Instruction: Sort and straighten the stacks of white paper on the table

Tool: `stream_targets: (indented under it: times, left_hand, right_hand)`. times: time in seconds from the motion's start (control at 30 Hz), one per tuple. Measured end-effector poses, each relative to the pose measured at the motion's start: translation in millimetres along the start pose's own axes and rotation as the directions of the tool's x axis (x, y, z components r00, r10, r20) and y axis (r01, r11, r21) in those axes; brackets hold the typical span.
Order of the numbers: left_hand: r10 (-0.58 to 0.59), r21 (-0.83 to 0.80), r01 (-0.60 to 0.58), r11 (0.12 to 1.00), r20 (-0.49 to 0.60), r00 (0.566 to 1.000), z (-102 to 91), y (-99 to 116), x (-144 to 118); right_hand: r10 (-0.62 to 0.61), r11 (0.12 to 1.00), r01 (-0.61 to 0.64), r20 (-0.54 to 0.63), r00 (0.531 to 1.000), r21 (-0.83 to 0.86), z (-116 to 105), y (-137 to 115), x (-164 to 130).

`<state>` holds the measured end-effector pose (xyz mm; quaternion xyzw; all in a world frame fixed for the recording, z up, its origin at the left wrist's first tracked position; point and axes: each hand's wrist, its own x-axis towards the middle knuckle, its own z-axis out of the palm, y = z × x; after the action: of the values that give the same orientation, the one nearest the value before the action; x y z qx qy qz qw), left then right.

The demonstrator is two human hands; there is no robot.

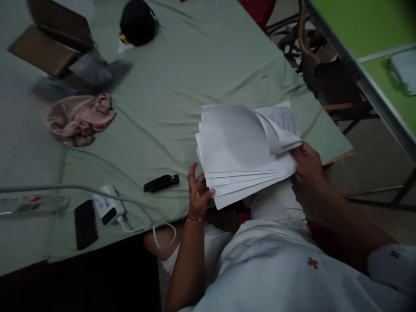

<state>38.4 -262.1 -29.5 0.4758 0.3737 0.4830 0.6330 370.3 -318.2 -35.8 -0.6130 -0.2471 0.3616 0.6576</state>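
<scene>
- The left hand (198,193) holds the near left corner of a stack of papers (240,160); its grip is closed on that corner, thumb up along the stack's left edge, with a ring on 1 finger and a red band at the wrist.
- The right hand (308,167) holds the stack's right edge, its grip clamped there, thumb on top of the sheets.
- The papers sit at the near edge of the counter (195,78), close to its right corner, partly hanging past the edge above the person's lap. The lower sheets are fanned out; the top sheets curl upward and over toward the right hand.
- The counter is covered by a pale green cloth with folds.
- A small black stapler-like item (161,183) lies just left of the left hand, near the near edge; what it is exactly I cannot tell.
- Further left along the near edge lie a white charger (107,206) with a cable, a black phone (85,224) and a power strip (32,203).
- A crumpled pink cloth (79,119) lies toward the left side, well apart from the papers.
- At the far left sit a brown box (52,39) and a blurred grey thing beside it.
- A black round object (138,21) rests by the far edge.
- A chair (328,78) and a green table (367,30) stand beyond the right edge.
</scene>
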Motion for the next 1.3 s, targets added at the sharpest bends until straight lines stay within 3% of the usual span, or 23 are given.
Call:
stream_targets:
  times: [0.13, 0.77, 1.03, 1.2, 1.3]
  left_hand:
    - [0.032, 0.036, -0.032, 0.999, 0.005, 0.999, 0.0, -1, 2]
    - [-0.031, 0.022, 0.041, 0.999, -0.317, 0.948, 2.9, -8, 7]
    - [-0.269, -0.157, 0.225, 0.962, -0.381, 0.885, 7.4, 6, 15]
    - [-0.394, -0.296, 0.309, 0.904, -0.297, 0.87, 13.8, 20, 25]
    - [-0.417, -0.223, 0.36, 0.906, -0.326, 0.848, 18.9, 24, 32]
  right_hand:
    - [-0.025, 1.0, 0.025, 0.008, 1.0, -0.016, 0, 1, 1]
    - [0.08, 0.997, -0.08, 0.102, 0.992, -0.012, -9, 6, -1]
    - [0.184, 0.978, -0.197, 0.178, 0.967, 0.061, -9, -7, -2]
    - [0.23, 0.973, -0.229, 0.239, 0.943, -0.032, -10, -13, -7]
    - [0.207, 0.976, -0.18, 0.281, 0.937, -0.12, -11, -15, -11]
